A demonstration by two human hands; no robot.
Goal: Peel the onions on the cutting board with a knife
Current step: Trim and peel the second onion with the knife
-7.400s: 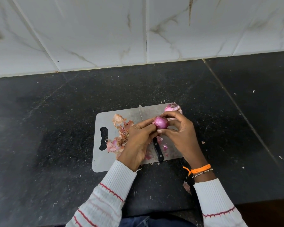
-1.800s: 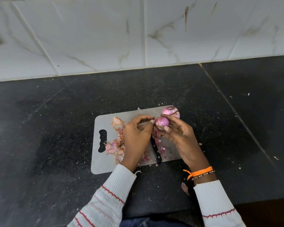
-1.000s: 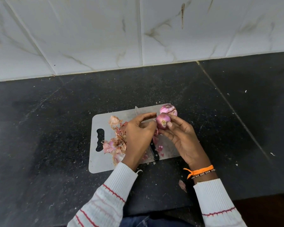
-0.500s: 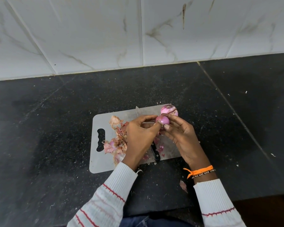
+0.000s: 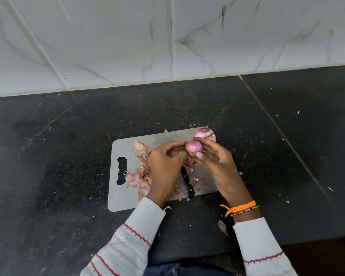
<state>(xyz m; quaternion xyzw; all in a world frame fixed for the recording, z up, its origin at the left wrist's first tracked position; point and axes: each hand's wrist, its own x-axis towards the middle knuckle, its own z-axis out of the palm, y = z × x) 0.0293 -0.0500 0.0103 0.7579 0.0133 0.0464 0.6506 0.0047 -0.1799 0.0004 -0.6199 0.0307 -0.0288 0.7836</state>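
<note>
A small pink onion (image 5: 194,146) is held above the grey cutting board (image 5: 126,198). My right hand (image 5: 217,166) grips it between thumb and fingers. My left hand (image 5: 165,164) has its curled fingertips against the onion's left side. A second onion (image 5: 205,134) with some skin on it sits on the board's far right corner. The knife lies on the board under my hands, its blade tip (image 5: 166,135) pointing away and its black handle (image 5: 187,185) toward me; neither hand holds it.
A pile of dry onion skins (image 5: 140,172) lies on the board's left half beside its handle slot. Pink peel bits (image 5: 194,181) lie near the knife handle. One peel scrap (image 5: 221,227) lies on the black counter (image 5: 68,156). A white tiled wall (image 5: 127,36) stands behind.
The onion has been turned in my fingers, so its smooth peeled side now faces up. My left fingertips have shifted along its left side. The knife and the second onion have not moved.
</note>
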